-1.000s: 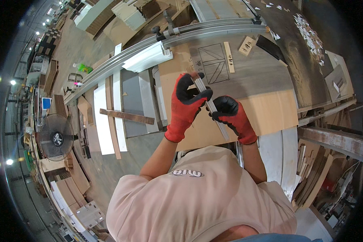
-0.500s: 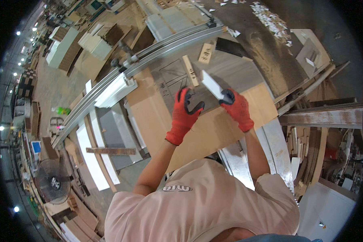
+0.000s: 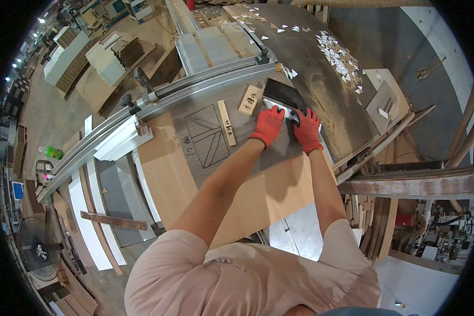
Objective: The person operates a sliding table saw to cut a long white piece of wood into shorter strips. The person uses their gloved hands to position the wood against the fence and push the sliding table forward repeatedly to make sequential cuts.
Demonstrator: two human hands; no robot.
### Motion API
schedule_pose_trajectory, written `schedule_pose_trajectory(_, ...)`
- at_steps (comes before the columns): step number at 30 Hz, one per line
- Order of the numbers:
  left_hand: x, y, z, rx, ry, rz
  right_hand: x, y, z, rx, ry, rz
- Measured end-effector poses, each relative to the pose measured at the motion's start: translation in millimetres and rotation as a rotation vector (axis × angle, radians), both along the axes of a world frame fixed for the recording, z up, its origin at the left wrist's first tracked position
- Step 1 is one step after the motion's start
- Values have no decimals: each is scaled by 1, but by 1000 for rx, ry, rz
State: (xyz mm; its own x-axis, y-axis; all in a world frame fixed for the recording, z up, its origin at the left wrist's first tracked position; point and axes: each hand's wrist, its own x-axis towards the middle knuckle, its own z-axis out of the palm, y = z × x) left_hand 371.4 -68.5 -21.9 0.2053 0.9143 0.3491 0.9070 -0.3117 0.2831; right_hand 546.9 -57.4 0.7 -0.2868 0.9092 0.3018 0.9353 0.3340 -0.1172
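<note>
Both hands wear red gloves with dark fingertips. My left hand (image 3: 268,128) has its fingers closed on a short white strip (image 3: 279,108), near the strip's left end. At the other end my right hand (image 3: 307,131) grips the same strip, its thumb side close to my left fingers. The strip lies along the near edge of a black block (image 3: 284,94), on a grey wood-grain board (image 3: 205,164). My fingers hide part of the strip. Left of my hands are a narrow wooden stick (image 3: 226,122) and a small wooden block (image 3: 250,100), both with handwriting.
A metal rail (image 3: 195,87) crosses beyond the board. White offcuts (image 3: 337,59) and sawdust lie on the dark table (image 3: 305,47) at the far right. A brown panel (image 3: 168,152) sits under the grey board. White profiles (image 3: 122,139) are stacked at the left.
Both hands have reached farther forward, bringing the white strip to the black block. My left hand, earlier open and apart from the strip, is now closed on it. The view has shifted.
</note>
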Motion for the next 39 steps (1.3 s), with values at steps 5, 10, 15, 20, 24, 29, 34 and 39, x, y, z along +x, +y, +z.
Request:
schedule_pose_trajectory(5,9,25,-12,65,-25,59,13,7,4,53,52,-274)
schedule_pose_trajectory(10,11,28,-12,71,-39,72,50,20,7,-109,241,-515)
schedule_pose_trajectory(15,-1,31,-6,38,25,6,42,33,4,-156,226,-507)
schedule_pose_trajectory(20,1,31,1,55,110,-15,49,42,-6,-138,266,-498)
schedule_pose_trajectory(24,-1,31,5,5,202,-6,26,29,12,-157,-40,-441)
schedule_pose_trajectory(29,4,38,4,3,171,39,-26,22,12,66,-145,0)
schedule_pose_trajectory(34,-6,38,1,-30,90,10,-38,32,-8,83,-263,3)
schedule_pose_trajectory(39,-49,25,46,87,-131,-17,-29,27,-15,43,-278,-7)
